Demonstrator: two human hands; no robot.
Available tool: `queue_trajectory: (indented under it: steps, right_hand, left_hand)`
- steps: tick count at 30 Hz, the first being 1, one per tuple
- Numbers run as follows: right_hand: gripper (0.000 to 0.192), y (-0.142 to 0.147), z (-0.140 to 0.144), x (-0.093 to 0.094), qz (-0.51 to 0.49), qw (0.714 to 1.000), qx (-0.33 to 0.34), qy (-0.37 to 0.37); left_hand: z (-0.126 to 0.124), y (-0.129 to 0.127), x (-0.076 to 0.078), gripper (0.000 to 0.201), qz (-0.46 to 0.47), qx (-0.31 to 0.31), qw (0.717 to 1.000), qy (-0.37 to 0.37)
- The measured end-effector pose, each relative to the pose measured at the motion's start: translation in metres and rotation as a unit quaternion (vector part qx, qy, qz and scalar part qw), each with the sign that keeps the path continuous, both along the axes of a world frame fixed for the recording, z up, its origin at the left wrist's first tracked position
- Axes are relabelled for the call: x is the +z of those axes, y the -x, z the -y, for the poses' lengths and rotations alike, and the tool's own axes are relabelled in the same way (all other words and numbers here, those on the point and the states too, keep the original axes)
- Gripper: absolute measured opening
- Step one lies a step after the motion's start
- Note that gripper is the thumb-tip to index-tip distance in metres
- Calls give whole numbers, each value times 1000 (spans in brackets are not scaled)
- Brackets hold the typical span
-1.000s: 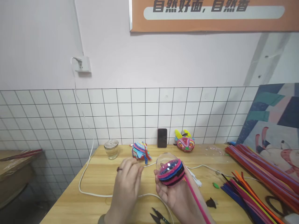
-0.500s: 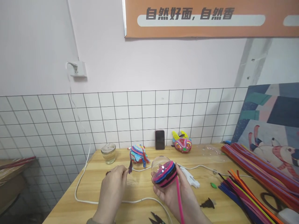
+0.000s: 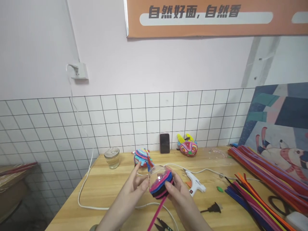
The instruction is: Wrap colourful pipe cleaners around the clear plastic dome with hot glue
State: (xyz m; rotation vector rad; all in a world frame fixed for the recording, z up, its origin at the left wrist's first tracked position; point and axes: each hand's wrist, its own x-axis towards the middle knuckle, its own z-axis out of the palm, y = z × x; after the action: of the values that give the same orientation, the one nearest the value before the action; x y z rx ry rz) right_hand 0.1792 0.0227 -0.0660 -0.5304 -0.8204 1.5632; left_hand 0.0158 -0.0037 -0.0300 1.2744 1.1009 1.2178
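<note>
A light wooden desk (image 3: 108,192) carries everything, with long bundles of coloured pipe cleaners (image 3: 260,179) lying at its right side. Above its middle, both hands hold a clear plastic dome wrapped in pink, blue and black fuzzy bands (image 3: 160,182); its bare transparent end points up and left, its banded end down and right. The left hand (image 3: 134,189) grips its clear side, the right hand (image 3: 176,192) its banded side. A pink pipe cleaner tail (image 3: 156,213) hangs down-left from it. Just beyond lie a white glue gun (image 3: 194,183) and a white cable (image 3: 91,205); small black scissors (image 3: 162,224) lie below.
</note>
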Motion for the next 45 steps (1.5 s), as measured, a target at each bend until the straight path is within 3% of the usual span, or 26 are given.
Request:
queue_trajectory:
  steps: [5, 9, 12, 20, 25, 28, 31, 38, 41, 43, 45]
  right_hand:
    - [70, 5, 15, 2, 104, 989, -71, -74]
    - [75, 5, 25, 3, 238, 954, -143, -116]
    - [77, 5, 28, 4, 269, 936, -174, -147]
    - [84, -4, 31, 14, 273, 945, -101, -150]
    - [76, -6, 27, 14, 294, 938, -73, -167]
    - [76, -8, 24, 9, 330, 920, -83, -195]
    - [75, -9, 23, 4, 366, 899, -101, -218]
    - [75, -9, 25, 4, 384, 882, -117, -248]
    - [73, -11, 25, 6, 428, 847, -165, -269]
    - [71, -13, 24, 7, 472, 803, -218, -292]
    - [70, -15, 21, 6, 513, 749, -260, -330]
  left_hand:
    - [7, -14, 3, 104, 86, -53, 995, 21]
    - [9, -18, -2, 108, 108, -68, 992, 10]
    - [8, -21, -5, 110, 135, -77, 988, -14]
    - [7, -14, -1, 106, 187, -109, 976, -24]
    - [9, -11, 0, 70, 149, -100, 983, -32]
    - [11, -9, 2, 55, 123, -78, 989, -12]
    - [13, -7, 4, 53, 106, -74, 992, -9]
    - [10, -7, 10, 38, 118, -52, 992, -2]
    - [4, -7, 8, 42, 86, 24, 996, -5]
    - [3, -9, 6, 48, 50, 60, 997, -7]
    - [5, -13, 4, 56, 30, 52, 998, -4]
